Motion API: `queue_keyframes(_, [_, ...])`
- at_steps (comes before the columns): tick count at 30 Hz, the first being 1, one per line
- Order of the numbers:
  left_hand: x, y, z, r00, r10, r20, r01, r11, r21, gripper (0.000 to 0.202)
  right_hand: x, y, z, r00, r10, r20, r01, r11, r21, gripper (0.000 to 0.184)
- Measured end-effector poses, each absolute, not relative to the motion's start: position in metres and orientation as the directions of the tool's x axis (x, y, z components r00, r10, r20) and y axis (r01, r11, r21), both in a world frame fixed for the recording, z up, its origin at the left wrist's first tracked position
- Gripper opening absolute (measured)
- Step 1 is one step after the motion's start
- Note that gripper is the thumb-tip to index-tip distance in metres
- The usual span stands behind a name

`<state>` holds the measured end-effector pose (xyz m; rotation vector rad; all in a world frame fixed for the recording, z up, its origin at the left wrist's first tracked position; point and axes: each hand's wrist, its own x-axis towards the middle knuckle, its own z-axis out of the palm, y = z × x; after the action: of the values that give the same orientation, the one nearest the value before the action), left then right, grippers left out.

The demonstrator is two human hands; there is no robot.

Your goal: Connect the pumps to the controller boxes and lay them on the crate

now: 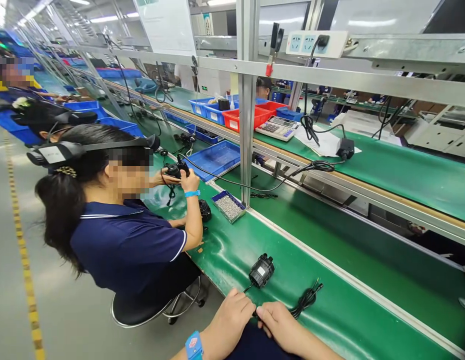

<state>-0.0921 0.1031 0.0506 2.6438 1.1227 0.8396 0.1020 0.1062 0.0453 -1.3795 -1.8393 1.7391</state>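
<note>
A black cylindrical motor-like unit [261, 270] with a white label lies on the green bench top, just beyond my hands. Its thin black cable runs toward my left hand [234, 312], whose fingers are closed around it. My right hand [275, 322] is closed in a pinch beside the left, with a small dark piece of the cable showing between the two hands. A tied bundle of black cable [306, 299] rests on the bench just past my right hand. The fingers hide most of what they hold.
At my left a seated co-worker [127, 240] handles a black unit [176, 170]. A small tray [240, 216] of metal parts stands near an upright post [247, 110]. Beyond are a blue tray [217, 159], red bin [232, 121], calculator [278, 128] and hanging cables.
</note>
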Motion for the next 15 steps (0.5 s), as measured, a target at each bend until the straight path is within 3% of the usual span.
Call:
queue_keyframes(3, [-0.092, 0.106, 0.053, 0.571, 0.698, 0.432, 0.626, -0.71, 0.322, 0.039, 0.102, 0.108, 0.05, -0.438, 0.84, -0.32, 0.475, -0.085, -0.876, 0.047])
queue_keyframes(5, [-0.092, 0.107, 0.057, 0.578, 0.689, 0.438, 0.619, -0.719, 0.314, 0.038, 0.102, 0.109, 0.051, -0.423, 0.853, -0.306, 0.477, -0.077, -0.876, 0.05])
queue_keyframes(10, [-0.091, 0.11, 0.066, 0.587, 0.653, 0.479, 0.587, -0.75, 0.303, 0.034, 0.107, 0.115, 0.047, -0.598, 0.607, -0.524, 0.33, -0.409, -0.851, 0.074])
queue_keyframes(15, [-0.092, 0.11, 0.069, 0.581, 0.644, 0.497, 0.602, -0.751, 0.27, 0.024, 0.111, 0.13, 0.049, -0.674, 0.433, -0.599, 0.193, -0.679, -0.709, 0.071])
